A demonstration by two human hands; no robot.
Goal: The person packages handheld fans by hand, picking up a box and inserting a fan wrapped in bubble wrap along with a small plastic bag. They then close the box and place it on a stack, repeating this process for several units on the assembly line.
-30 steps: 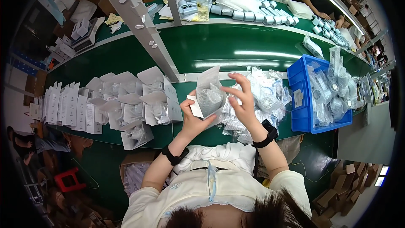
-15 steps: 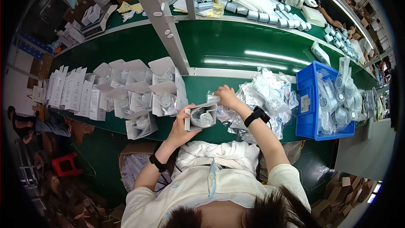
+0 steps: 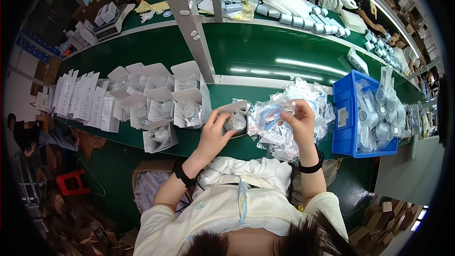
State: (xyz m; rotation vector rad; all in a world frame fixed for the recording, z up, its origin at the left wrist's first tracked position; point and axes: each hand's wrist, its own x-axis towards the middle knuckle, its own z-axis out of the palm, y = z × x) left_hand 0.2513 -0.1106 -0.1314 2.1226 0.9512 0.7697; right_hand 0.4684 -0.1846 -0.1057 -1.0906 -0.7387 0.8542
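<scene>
My left hand (image 3: 213,133) grips the left side of a small open white box (image 3: 233,105), its fingers and thumb at the box's rim. A clear bag with a pale part (image 3: 236,122) lies inside that box. Just right of the box, my right hand (image 3: 302,119) pinches a clear plastic bag (image 3: 270,115) holding something blue and looped, perhaps a hose or cord. Beneath and behind it spreads a loose pile of similar clear bags (image 3: 305,92). Left of my left hand stand several open white boxes (image 3: 184,96), each with a bagged part inside.
At far left, several upright white boxes (image 3: 80,97) stand in a row. A blue bin (image 3: 342,118) full of bagged shower heads sits at right. A metal post (image 3: 189,23) rises behind the bench. Grey cylinders (image 3: 303,22) and a bottle (image 3: 248,2) stand on the far shelf, near other people.
My right hand has lifted a clear bag with a blue item from the pile, to the right of the box. My left hand and its box have shifted slightly right.
</scene>
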